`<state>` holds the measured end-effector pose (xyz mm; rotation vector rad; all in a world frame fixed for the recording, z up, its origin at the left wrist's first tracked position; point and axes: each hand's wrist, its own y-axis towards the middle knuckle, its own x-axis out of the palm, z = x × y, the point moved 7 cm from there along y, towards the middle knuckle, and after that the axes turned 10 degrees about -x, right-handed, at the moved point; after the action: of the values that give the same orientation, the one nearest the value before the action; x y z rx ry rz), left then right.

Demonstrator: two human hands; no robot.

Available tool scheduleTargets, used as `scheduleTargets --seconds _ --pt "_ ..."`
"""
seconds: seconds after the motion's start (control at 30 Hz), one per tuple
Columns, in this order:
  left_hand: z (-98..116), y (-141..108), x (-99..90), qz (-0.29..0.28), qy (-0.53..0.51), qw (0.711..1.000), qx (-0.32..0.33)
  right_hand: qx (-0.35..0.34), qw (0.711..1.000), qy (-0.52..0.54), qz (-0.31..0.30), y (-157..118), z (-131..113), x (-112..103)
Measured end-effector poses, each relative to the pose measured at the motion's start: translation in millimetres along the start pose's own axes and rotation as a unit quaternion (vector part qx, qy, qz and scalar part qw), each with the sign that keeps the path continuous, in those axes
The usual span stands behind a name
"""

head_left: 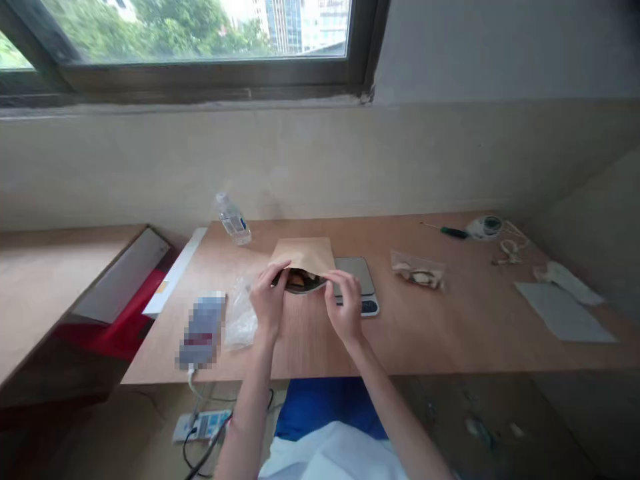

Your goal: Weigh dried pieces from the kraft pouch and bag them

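A brown paper pouch (pixel 305 251) lies on the wooden table with its mouth spread toward me. Brownish pieces show inside, too small to identify. My left hand (pixel 268 293) pinches the left corner of the mouth, and my right hand (pixel 345 300) grips the right corner. Partly behind my right hand and the pouch is a kitchen scale (pixel 359 272) with a grey top. A crumpled clear plastic bag (pixel 239 320) rests beside my left hand. Farther right sits a clear bag with light-coloured pieces (pixel 419 272).
A plastic bottle (pixel 233 219) stands at the back left, and a blurred phone (pixel 201 331) with a cable lies front left. Toward the right are a green-handled screwdriver (pixel 454 232), a white round device (pixel 484 227), and a pale sheet (pixel 565 312). A power strip (pixel 203 425) is below.
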<state>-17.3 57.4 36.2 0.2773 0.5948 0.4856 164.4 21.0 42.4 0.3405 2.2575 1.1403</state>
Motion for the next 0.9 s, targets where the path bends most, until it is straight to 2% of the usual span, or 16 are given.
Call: scheduleTargets --seconds 0.17,0.2,0.3,0.4,0.53,0.67,0.73,0.8,0.9 --pt "-4 7 -3.6 0.012 0.02 0.998 -0.061 0.081 0.986 -0.131 0.069 -68 50 -46" --pt "-5 8 -3.4 0.015 0.026 0.997 -0.073 0.094 0.983 -0.146 0.055 -78 61 -51" --pt "-4 14 -2.2 0.027 0.022 0.995 -0.095 0.089 0.977 -0.189 -0.045 -99 84 -52" --pt "-2 18 -0.3 0.03 0.005 0.993 -0.11 0.085 0.964 -0.22 -0.12 -107 93 -48" --pt "2 21 1.4 0.029 -0.017 0.993 -0.113 0.082 0.936 -0.274 -0.207 -102 88 -39" --pt "6 20 3.6 0.022 -0.033 0.993 -0.112 0.021 0.89 -0.327 -0.317 -94 78 -30" --pt "7 19 4.9 0.015 -0.043 0.992 -0.117 0.003 0.88 -0.321 -0.351 -89 75 -31" --pt "8 18 6.1 0.006 -0.053 0.991 -0.12 0.012 0.89 -0.286 -0.355 -78 70 -36" --pt "9 14 8.4 -0.009 -0.065 0.99 -0.127 0.018 0.936 -0.152 -0.318 -54 43 -34"
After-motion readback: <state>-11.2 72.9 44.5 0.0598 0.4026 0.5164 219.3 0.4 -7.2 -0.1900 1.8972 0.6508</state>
